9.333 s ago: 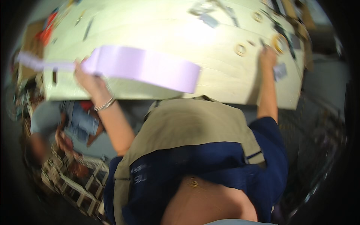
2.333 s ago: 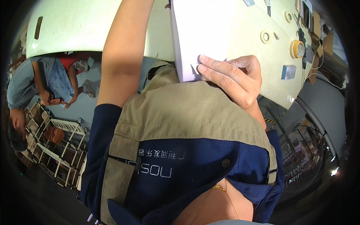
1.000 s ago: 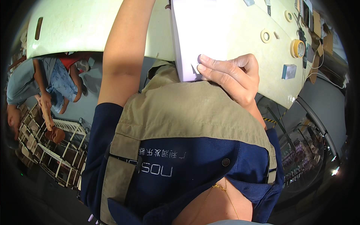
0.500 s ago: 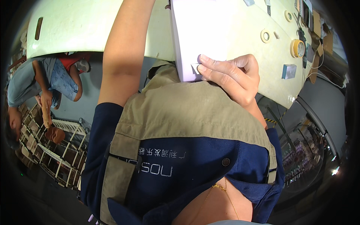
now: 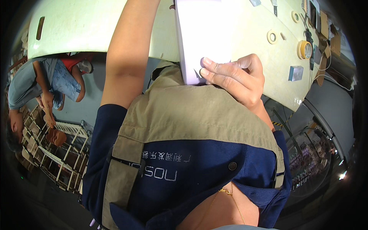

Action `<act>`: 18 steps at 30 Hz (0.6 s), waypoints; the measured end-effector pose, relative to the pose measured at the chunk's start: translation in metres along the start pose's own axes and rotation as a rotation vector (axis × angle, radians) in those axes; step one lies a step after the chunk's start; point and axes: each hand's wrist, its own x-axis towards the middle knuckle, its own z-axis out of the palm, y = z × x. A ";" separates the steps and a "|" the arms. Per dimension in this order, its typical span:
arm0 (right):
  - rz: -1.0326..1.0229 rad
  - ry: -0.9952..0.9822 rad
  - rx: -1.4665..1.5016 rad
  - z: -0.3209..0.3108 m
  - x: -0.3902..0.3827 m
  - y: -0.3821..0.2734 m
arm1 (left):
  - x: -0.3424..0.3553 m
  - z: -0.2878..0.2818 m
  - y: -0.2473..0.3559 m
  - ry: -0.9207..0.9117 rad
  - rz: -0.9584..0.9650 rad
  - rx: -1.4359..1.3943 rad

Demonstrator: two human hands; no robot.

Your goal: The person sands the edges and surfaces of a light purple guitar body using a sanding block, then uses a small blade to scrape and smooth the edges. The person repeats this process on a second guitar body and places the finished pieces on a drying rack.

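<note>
A pale lilac, box-edged piece (image 5: 186, 57) lies on the table in front of me, its top washed out white by glare. Its near end reaches my apron. My right hand (image 5: 239, 78) is closed at that near end, pinching a small thin pale sheet (image 5: 199, 73) between thumb and fingers against the surface. Past the top edge goes my left forearm (image 5: 130, 42), running along the piece's left side, and the left hand is out of the picture. A small dark bit at the piece's upper left edge is too little to make out.
On the pale table (image 5: 88, 27) at right lie a masking tape roll (image 5: 271, 36), a yellow tape roll (image 5: 304, 50), a small grey block (image 5: 295, 73) and a knife (image 5: 274, 7). Another person (image 5: 38, 80) handles brown wooden pieces by a rack (image 5: 61, 165) at left. A fan (image 5: 306, 161) stands right.
My right hand has shifted very slightly left and down with the thin sheet, which now shows at a different tilt. My left forearm is almost unmoved.
</note>
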 end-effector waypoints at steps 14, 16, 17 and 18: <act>-0.007 0.028 -0.033 0.002 -0.002 0.003 | 0.001 -0.001 -0.002 0.038 -0.001 0.040; 0.015 0.014 -0.013 0.001 -0.002 0.002 | 0.000 -0.003 -0.004 0.037 0.012 0.047; 0.051 -0.001 0.047 0.000 -0.002 0.002 | -0.001 -0.004 -0.004 0.032 0.020 0.050; 0.087 -0.017 0.107 -0.002 -0.001 0.002 | -0.002 -0.005 -0.004 0.026 0.027 0.052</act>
